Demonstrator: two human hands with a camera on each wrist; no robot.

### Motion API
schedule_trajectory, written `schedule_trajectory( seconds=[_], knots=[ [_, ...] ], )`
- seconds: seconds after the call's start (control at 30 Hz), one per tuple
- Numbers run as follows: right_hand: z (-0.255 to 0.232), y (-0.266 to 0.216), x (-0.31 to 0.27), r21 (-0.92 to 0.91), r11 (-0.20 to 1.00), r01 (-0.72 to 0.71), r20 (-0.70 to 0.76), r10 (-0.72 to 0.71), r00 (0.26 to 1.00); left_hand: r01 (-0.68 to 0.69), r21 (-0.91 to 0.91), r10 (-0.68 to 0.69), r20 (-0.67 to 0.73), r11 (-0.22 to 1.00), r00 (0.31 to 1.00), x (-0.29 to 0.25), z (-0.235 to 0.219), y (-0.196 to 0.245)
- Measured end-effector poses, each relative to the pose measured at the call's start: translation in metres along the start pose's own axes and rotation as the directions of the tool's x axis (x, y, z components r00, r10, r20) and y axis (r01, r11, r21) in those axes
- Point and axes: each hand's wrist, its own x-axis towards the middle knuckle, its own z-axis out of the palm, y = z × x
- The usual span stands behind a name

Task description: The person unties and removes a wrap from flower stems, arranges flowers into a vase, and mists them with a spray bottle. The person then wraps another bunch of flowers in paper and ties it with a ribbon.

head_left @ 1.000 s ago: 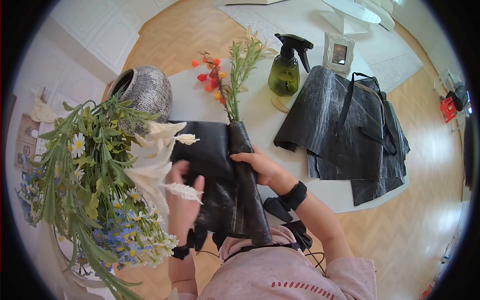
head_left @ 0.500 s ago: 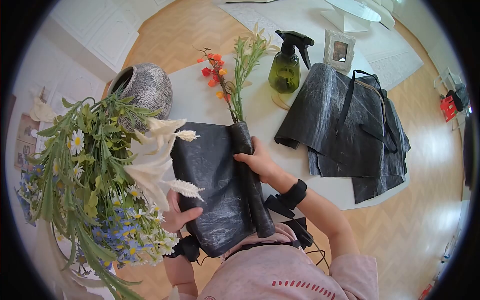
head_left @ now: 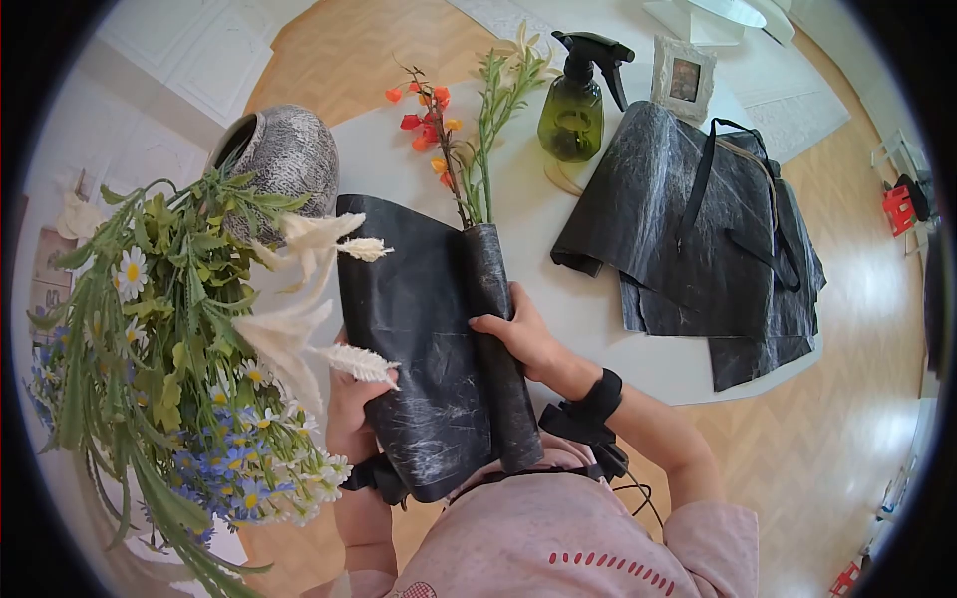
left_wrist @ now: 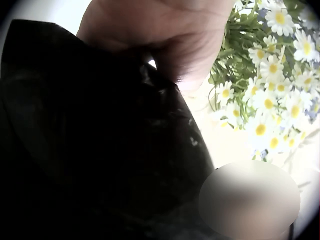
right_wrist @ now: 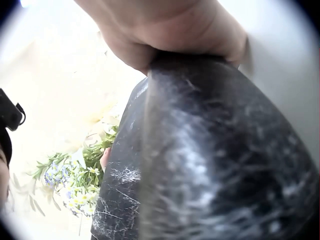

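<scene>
A glossy black sheet [head_left: 414, 329] with pale crease marks spans both hands, its right part rolled into a tube [head_left: 506, 384]. Out of the tube's top stand a stem of red and orange blossoms [head_left: 432, 125] and a green leafy stem [head_left: 488, 130]. My right hand [head_left: 528, 344] grips the rolled part, thumb lying across its front; the right wrist view shows the palm [right_wrist: 170, 30] against the roll. At the sheet's left edge my left hand [head_left: 354, 404] holds on with the thumb in front; white leaves partly cover it. In the left wrist view the sheet [left_wrist: 100, 130] looks nearly black.
Daisies and blue flowers [head_left: 239, 468] with white velvety leaves [head_left: 284, 349] crowd the left side. Behind them lies a mottled grey vase [head_left: 299, 159]. A green spray bottle [head_left: 571, 120], a small picture frame [head_left: 686, 80] and more black sheets with straps [head_left: 688, 249] occupy the table's back and right.
My left hand has come from free of the sheet to holding its left edge, which is now spread wider and lifted. The right hand has kept its grip on the roll.
</scene>
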Motion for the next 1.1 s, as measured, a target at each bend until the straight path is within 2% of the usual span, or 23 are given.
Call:
schedule_trajectory(
  seconds=[0.03, 0.07, 0.1, 0.13, 0.2, 0.23, 0.3, 0.37, 0.4, 0.47, 0.5, 0.53, 0.6, 0.63, 0.7, 0.77, 0.8, 0.87, 0.9, 0.93, 1.0, 1.03, 1.1],
  knots=[
    [-0.001, -0.002, -0.001, 0.001, 1.000, 0.001, 0.001, -0.001, 1.000, 0.007, -0.016, -0.008, -0.044, 1.000, 0.999, -0.004, 0.001, 0.003],
    [-0.001, -0.005, -0.003, -0.091, 0.994, 0.056, -0.018, -0.058, 0.998, 0.007, -0.014, -0.008, -0.043, 1.000, 0.999, -0.008, -0.001, 0.003],
    [-0.001, -0.007, -0.004, -0.183, 0.977, 0.109, -0.034, -0.117, 0.993, 0.024, -0.048, -0.029, -0.112, 0.999, 0.993, -0.012, -0.004, 0.004],
    [-0.003, -0.006, -0.002, -0.180, 0.978, 0.110, -0.036, -0.118, 0.992, 0.038, -0.083, -0.052, -0.180, 0.996, 0.982, -0.015, -0.006, 0.004],
    [-0.008, 0.001, 0.003, -0.213, 0.964, 0.160, -0.035, -0.171, 0.985, 0.040, -0.109, -0.058, -0.173, 0.993, 0.983, -0.018, -0.014, 0.002],
    [-0.010, 0.005, 0.006, -0.211, 0.964, 0.161, -0.036, -0.172, 0.984, 0.034, -0.052, -0.041, -0.159, 0.998, 0.986, -0.016, -0.027, -0.005],
    [-0.014, 0.013, 0.010, -0.340, 0.916, 0.214, -0.010, -0.231, 0.973, 0.026, 0.007, -0.025, -0.142, 1.000, 0.990, -0.017, -0.041, -0.014],
    [-0.011, 0.013, 0.009, -0.387, 0.889, 0.245, -0.010, -0.269, 0.963, 0.022, -0.001, -0.022, 0.078, 1.000, 0.997, -0.018, -0.041, -0.015],
    [-0.010, 0.012, 0.008, -0.432, 0.860, 0.272, -0.005, -0.304, 0.953, 0.021, -0.002, -0.020, 0.077, 1.000, 0.997, -0.020, -0.037, -0.015],
    [-0.008, 0.010, 0.008, -0.445, 0.854, 0.268, -0.004, -0.301, 0.954, 0.189, 0.090, -0.200, 0.137, 0.978, 0.970, -0.021, -0.005, -0.004],
    [-0.007, 0.009, 0.009, -0.457, 0.851, 0.258, -0.007, -0.294, 0.956, 0.167, 0.149, -0.192, 0.173, 0.975, 0.966, -0.017, 0.010, -0.004],
    [-0.006, 0.011, 0.009, -0.460, 0.848, 0.261, -0.004, -0.296, 0.955, 0.209, 0.178, -0.254, 0.280, 0.961, 0.926, -0.011, 0.024, -0.003],
    [-0.006, 0.017, 0.013, -0.499, 0.791, 0.355, -0.001, -0.410, 0.912, 0.052, 0.260, -0.140, 0.334, 0.964, 0.932, -0.007, 0.048, -0.015],
    [-0.008, 0.018, 0.015, -0.502, 0.788, 0.357, -0.001, -0.413, 0.911, 0.064, 0.236, -0.144, 0.339, 0.970, 0.929, -0.004, 0.064, -0.018],
    [-0.009, 0.018, 0.019, -0.264, 0.947, 0.180, 0.011, -0.184, 0.983, 0.075, 0.206, -0.143, 0.340, 0.976, 0.930, 0.000, 0.088, -0.024],
    [-0.017, 0.010, 0.020, -0.285, 0.937, 0.200, 0.031, -0.199, 0.979, -0.002, 0.125, -0.069, 0.558, 0.992, 0.827, 0.006, 0.102, -0.027],
    [-0.015, 0.011, 0.020, -0.297, 0.930, 0.216, 0.045, -0.213, 0.976, 0.168, 0.036, -0.139, 0.738, 0.985, 0.660, 0.011, 0.104, -0.021],
    [-0.020, 0.006, 0.017, -0.315, 0.916, 0.247, 0.067, -0.238, 0.969, 0.016, 0.146, -0.112, 0.681, 0.989, 0.723, 0.021, 0.092, -0.006],
    [-0.021, 0.003, 0.015, -0.321, 0.910, 0.264, 0.075, -0.253, 0.964, -0.109, 0.343, -0.090, 0.516, 0.933, 0.852, 0.029, 0.078, -0.001],
    [-0.023, 0.000, 0.013, -0.324, 0.903, 0.281, 0.082, -0.269, 0.960, -0.185, 0.543, -0.014, 0.343, 0.819, 0.939, 0.040, 0.062, -0.002],
    [-0.026, -0.005, 0.009, -0.331, 0.889, 0.315, 0.099, -0.299, 0.949, -0.190, 0.748, 0.144, 0.127, 0.636, 0.981, 0.060, 0.038, -0.019],
    [-0.029, -0.007, 0.007, -0.338, 0.881, 0.332, 0.111, -0.313, 0.943, -0.193, 0.748, 0.147, 0.129, 0.635, 0.981, 0.069, 0.031, -0.035],
    [-0.029, -0.015, 0.001, -0.354, 0.863, 0.360, 0.141, -0.331, 0.933, 0.045, 0.545, -0.172, 0.185, 0.837, 0.968, 0.081, 0.018, -0.060]
  ],
)
